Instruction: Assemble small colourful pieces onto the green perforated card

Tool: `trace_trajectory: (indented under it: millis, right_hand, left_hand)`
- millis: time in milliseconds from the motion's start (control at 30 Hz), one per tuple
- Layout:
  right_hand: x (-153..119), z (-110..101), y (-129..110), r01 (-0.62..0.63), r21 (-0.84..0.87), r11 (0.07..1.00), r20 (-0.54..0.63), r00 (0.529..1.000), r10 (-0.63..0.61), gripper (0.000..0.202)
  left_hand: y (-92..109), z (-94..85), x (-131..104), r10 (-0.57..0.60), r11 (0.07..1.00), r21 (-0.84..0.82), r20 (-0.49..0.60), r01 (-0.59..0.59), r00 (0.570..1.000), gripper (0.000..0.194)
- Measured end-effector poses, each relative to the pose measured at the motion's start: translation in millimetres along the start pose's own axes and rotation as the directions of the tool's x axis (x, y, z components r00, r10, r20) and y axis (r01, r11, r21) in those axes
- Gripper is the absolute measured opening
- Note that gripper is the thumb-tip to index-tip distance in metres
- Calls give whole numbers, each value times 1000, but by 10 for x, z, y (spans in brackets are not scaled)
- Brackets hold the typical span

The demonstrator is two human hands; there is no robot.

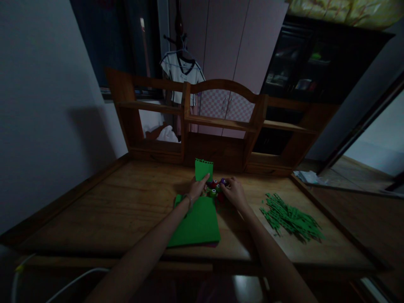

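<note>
A small green sheet point(202, 169) with a notched far edge shows just beside clustered red, green and purple pieces point(213, 193) bearing round, eye-like spots.

Behind the wooden shelf point(221, 123), see a white shirt point(183, 75) hung up by tall pale doors point(224, 38). Behind the shelf's right side, see a big black cabinet point(315, 63) under a shiny yellow bundle point(347, 11).

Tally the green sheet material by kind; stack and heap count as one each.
Piece in left hand: 1
Stack on desk: 1
Heap of strips: 1
Total: 3
Strips overlap too much to count singly.
</note>
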State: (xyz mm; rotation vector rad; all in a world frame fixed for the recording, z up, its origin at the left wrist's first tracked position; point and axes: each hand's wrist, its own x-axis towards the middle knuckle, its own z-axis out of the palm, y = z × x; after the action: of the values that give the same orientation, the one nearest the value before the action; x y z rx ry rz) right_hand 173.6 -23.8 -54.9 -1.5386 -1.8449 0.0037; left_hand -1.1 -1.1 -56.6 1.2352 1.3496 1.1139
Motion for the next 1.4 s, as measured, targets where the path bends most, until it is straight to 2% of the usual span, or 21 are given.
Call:
trace_trajectory:
  millis: [200, 433, 700, 1133, 1400]
  right_hand:
    - [-7, 10, 6, 19, 15, 1000, -15, 1000, -19, 18]
    - [-18, 14, 12, 38, 15, 999, -42, 998, -37, 16]
    - [-14, 27, 30, 33, 26, 999, -40, 999, -32, 15]
    - [10, 70, 78, 74, 81, 994, -68, 995, -68, 13]
    - [-2, 40, 40, 71, 95, 993, -51, 997, -66, 13]
  left_hand:
    - [-58, 9, 51, -25, 1000, -1, 5, 25, 1000, 63]
    - [-115, 5, 104, 14, 999, 40, -8, -14, 1000, 63]
    - [-120, 9, 117, 84, 996, -25, 7, -84, 996, 59]
    - [-113, 2, 106, 61, 998, -30, 25, -61, 998, 59]
    - [-135, 9, 127, 102, 993, -55, 19, -101, 995, 56]
